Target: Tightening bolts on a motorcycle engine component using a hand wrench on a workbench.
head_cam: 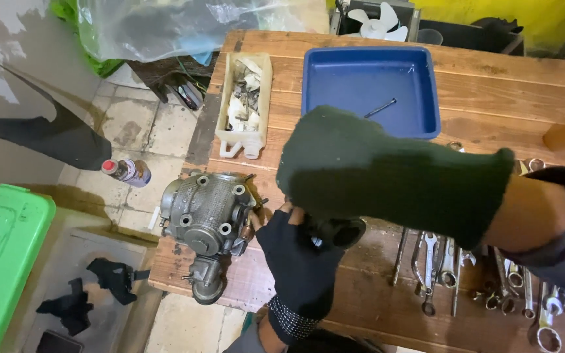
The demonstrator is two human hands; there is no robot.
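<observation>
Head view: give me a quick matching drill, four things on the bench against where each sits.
Things:
1. blue tray
2. wrenches
3. engine part
4. white tub

Places:
A. left edge of the bench
B. far centre, holding one thin rod
C. near right, laid in a row
D. far left, filled with small parts

Pairs: 1-B, 2-C, 3-A, 4-D

Bare wood between metal engine part (210, 222) and wrenches (485, 274)
</observation>
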